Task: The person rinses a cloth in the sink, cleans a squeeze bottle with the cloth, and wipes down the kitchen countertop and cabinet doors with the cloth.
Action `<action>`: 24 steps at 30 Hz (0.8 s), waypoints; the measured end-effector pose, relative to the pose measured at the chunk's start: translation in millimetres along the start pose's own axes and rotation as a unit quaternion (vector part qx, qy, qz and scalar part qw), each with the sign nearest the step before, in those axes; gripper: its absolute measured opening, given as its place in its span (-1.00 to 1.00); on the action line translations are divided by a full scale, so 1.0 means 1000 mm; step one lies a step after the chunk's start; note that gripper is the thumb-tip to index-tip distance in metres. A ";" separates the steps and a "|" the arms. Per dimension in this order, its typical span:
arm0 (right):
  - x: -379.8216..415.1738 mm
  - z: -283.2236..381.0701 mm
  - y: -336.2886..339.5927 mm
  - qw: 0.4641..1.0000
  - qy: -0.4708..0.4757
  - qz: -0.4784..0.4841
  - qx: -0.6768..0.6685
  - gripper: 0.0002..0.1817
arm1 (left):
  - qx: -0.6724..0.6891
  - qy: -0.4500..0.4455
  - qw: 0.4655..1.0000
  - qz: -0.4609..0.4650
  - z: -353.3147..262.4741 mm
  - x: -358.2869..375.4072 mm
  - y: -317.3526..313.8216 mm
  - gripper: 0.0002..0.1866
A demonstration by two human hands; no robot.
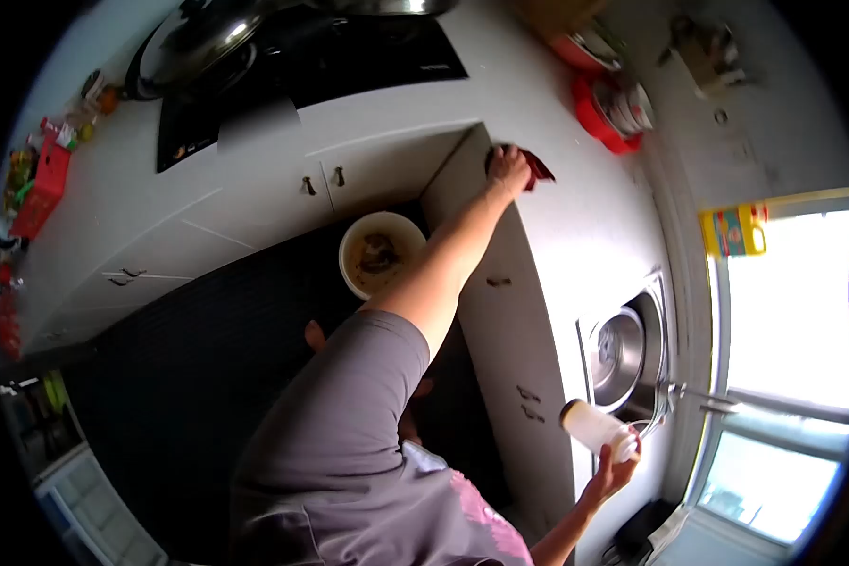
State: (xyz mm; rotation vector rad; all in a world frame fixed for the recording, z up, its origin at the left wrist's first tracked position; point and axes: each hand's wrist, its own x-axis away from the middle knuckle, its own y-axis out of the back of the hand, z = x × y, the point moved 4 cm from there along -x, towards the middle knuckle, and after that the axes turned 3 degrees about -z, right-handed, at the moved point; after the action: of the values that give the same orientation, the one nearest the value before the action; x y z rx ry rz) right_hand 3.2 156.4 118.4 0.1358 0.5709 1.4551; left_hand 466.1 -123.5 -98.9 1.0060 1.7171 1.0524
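My left hand (507,168) was pressed down on a dark red cloth (536,168), fingers curled over it, right at the inside corner of the white surface (575,236). My right hand (613,472) was closed around a white bottle (594,426), holding it tilted, almost on its side, near the edge of the surface just in front of the sink (623,354).

The bottle worried me most — held that slanted, it could have dripped or slipped, and whether it was capped I could not tell. The cloth sat so close to the corner edge that a hard push might have sent it down toward the pale bucket (379,253) on the dark floor below, which already had something brownish in it.

Farther out, a red container (608,113) stood on the surface beyond the cloth — a wide sweep would have met it. A lidded pot (203,42) sat on the black cooktop (302,75), well apart. A tap (698,396) reached over the sink, and a yellow bottle (731,231) stood by the window.
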 end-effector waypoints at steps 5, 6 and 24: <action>0.017 0.027 -0.102 0.999 -0.025 0.041 0.014 -0.32 | -0.099 -0.054 0.991 -0.071 0.171 0.040 0.042 -0.74; 0.018 0.034 -0.126 0.998 -0.019 0.057 0.025 -0.34 | -0.048 -0.055 0.991 -0.111 0.189 0.076 0.060 -0.75; 0.083 0.227 -0.487 0.892 0.055 0.418 -0.166 -0.37 | -0.156 0.491 0.834 -0.198 0.585 0.566 0.347 -0.63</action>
State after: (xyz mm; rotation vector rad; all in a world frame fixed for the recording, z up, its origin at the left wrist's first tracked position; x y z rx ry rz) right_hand 541.6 227.8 83.8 0.0227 0.3459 2.3940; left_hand 906.9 643.5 -79.9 -0.2127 2.2741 1.6276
